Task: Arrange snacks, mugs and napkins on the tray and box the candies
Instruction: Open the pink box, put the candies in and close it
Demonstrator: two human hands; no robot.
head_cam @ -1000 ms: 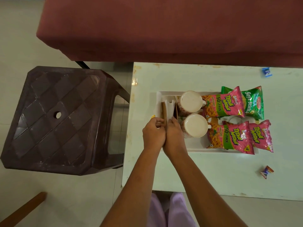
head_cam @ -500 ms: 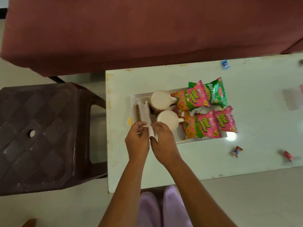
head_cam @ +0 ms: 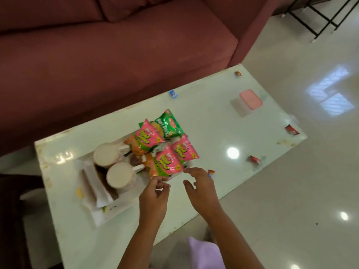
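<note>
While hovering at the edge of the loaded tray (head_cam: 121,207), holding nothing: right hand (head_cam: 201,188) fingers (head_cam: 191,170) apart just beside a candy (head_cam: 211,172) on the bench (head_cam: 213,123), left hand (head_cam: 155,194) fingers (head_cam: 161,179) loosely curled. Likely starting candy boxing; next needs a pinch, then the far pink-lidded box (head_cam: 250,100)

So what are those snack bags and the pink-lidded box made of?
Snack bags: probably thin plastic film, since they are glossy, crinkled and catch highlights. Pink-lidded box: looks like plastic, with a cloudy, see-through body and a matte pink lid.
</note>
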